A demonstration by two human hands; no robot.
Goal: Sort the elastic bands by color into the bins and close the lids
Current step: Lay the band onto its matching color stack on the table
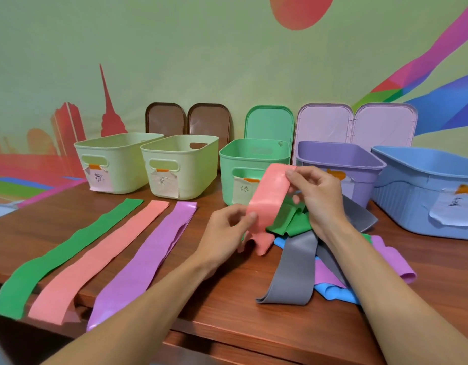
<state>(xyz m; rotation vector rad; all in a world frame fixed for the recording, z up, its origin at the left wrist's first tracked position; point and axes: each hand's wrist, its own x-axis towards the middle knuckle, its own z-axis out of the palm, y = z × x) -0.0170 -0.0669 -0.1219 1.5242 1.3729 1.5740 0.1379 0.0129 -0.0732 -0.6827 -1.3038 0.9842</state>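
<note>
Wooden table [227, 299], green bin [227, 180] (label [244, 191] 绿)

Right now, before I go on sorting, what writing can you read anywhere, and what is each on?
"绿": paper label on the green bin.
"灰": paper label on the second cream bin.
"粉", likely, scrawled: label on the leftmost cream bin.
"蓝", likely, blurred: label on the blue bin.
Label on the purple bin: mostly hidden behind the right hand holding the pink band; unreadable.
No other writing shows.
</note>
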